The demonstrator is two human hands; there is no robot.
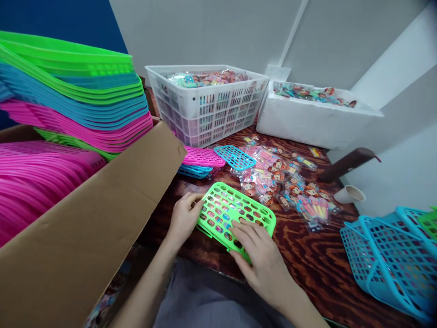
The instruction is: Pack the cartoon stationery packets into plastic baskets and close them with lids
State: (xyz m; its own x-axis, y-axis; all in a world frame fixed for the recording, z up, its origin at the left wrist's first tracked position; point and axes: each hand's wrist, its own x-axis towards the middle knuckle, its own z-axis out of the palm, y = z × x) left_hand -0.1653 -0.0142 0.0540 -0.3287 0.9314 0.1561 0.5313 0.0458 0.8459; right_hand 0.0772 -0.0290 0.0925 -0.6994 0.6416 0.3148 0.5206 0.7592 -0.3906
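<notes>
A bright green plastic basket lid [223, 212] with rows of oval holes lies tilted in front of me, with a green rim and small clips showing below its near edge. Colourful packets show through the holes. My left hand [184, 216] grips the lid's left end, its thumb and fingers closed at the edge. Across the right part of the lid, my right hand [261, 257] presses with its fingers on top and its thumb at the near edge. Just beyond lie a pink perforated lid [204, 156] and a blue perforated lid [235, 157]. Small printed packets [268, 171] spread to the right.
A cardboard box [136, 175] with stacked green, blue and pink plastic baskets [102, 105] crowds the left. Behind stand a white crate [213, 109] and a white foam box [307, 119] of packets. Rightward are a brown cylinder [348, 165], paper cup [348, 195] and blue baskets [382, 264].
</notes>
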